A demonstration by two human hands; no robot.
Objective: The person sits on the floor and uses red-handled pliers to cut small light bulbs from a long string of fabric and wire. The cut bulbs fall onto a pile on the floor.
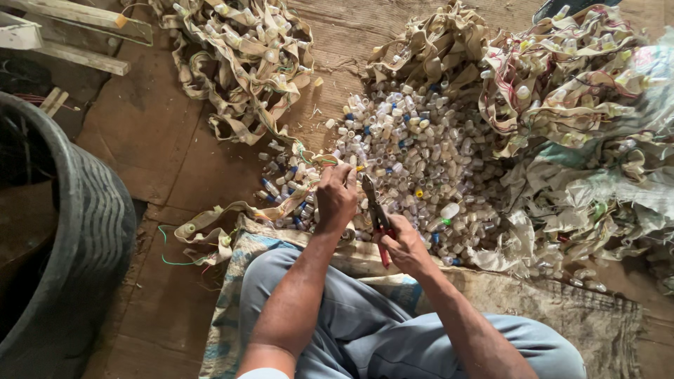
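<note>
Pliers [377,214] with red handles are gripped in the right hand [406,242], nose pointing up toward the big pile of small plastic caps [421,158]. At the near left edge of that pile, the left hand [337,196] is closed around the end of a beige strap [242,210], which is studded with the same caps and trails off left of the pile across the wooden floor [140,140]. More tangled strap bundles [246,56] are heaped behind the pile. Probably best if the strap is kept taut and pinched right beside the cap being cut, so the pliers bite close to its base and fingers are kept out of the way.
</note>
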